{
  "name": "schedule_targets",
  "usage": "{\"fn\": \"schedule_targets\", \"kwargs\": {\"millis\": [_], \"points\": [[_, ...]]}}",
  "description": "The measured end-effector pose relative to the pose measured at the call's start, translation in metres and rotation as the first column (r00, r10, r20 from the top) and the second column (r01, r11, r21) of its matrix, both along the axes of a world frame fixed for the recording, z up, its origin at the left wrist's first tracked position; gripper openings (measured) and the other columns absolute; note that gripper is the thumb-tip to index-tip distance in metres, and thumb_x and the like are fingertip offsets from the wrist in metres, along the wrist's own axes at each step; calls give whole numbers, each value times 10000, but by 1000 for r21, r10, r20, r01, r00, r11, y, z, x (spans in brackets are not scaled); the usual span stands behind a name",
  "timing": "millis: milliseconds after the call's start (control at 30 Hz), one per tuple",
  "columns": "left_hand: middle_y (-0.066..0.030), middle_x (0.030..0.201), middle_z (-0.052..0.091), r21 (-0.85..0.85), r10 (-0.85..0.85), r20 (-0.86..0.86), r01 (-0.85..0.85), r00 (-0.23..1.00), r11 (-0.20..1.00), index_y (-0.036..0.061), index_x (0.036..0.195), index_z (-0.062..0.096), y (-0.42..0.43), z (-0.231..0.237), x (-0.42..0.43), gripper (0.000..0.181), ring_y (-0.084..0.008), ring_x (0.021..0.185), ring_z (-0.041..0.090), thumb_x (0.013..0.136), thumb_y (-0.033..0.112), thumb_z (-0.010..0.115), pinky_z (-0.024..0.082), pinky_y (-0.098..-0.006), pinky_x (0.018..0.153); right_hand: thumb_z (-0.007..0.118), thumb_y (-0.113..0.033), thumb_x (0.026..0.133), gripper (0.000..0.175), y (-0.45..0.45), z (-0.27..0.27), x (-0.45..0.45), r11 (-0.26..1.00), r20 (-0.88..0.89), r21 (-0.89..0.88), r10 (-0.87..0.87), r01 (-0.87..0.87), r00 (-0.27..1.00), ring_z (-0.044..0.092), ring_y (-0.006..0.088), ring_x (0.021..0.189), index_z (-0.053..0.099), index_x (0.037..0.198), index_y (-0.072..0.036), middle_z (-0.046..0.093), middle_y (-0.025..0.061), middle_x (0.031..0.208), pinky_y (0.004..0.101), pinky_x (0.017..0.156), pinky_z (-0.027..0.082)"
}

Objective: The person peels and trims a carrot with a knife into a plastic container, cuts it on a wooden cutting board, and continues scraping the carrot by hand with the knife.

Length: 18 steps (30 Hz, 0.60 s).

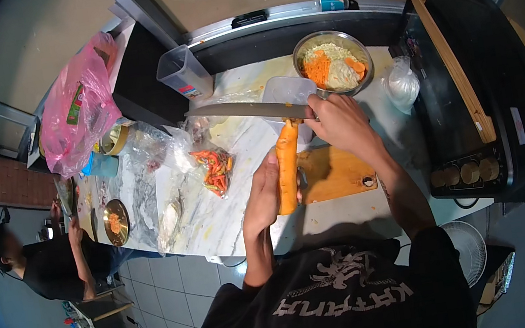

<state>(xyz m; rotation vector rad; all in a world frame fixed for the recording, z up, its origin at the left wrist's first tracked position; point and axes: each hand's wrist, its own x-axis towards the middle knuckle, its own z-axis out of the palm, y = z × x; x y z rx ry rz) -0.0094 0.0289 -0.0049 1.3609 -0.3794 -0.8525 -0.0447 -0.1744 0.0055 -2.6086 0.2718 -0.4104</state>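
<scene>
My left hand [262, 192] grips a large carrot [289, 170], held upright above the counter. A kitchen knife [249, 109] is in my right hand [343, 121], its blade pointing left and lying across the carrot's top end. Small orange bits cling to the blade there. Under my hands lies a wooden cutting board [337, 173] with a hole at its right corner. Just behind the blade stands a clear plastic container [287, 88], partly hidden by the knife and carrot. Beyond it, a steel bowl [366, 52] holds shredded carrot, a carrot piece and pale shredded food.
A bag of red chillies [215, 171] lies left on the marble counter [209, 217]. An empty plastic jug [185, 73] stands behind. To the right are a tied bag of white contents [402, 86] and a black oven [459, 83]. Another person [53, 261] works at the far left.
</scene>
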Motion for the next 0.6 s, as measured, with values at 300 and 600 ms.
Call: {"fn": "schedule_targets", "kwargs": {"millis": [300, 600], "points": [[-69, 741, 573, -23, -6, 9, 6, 1000, 1000, 16, 1137, 495, -1, -4, 4, 480, -141, 551, 567, 1027, 431, 281, 478, -262, 526, 672, -149, 782, 149, 25, 15, -12, 994, -29, -14, 106, -107, 994, 636, 369, 695, 596, 810, -25, 636, 152, 680, 459, 647, 489], [-54, 746, 570, -3, -30, 57, 30, 998, 1000, 24, 1168, 482, 2, -6, 7, 448, -130, 551, 576, 1033, 402, 283, 486, -256, 527, 677, -144, 788, 157, 24, 14, -7, 993, -32, -14, 113, -113, 993, 642, 367, 689, 590, 819, -16, 633, 171, 676, 449, 632, 494]]}}
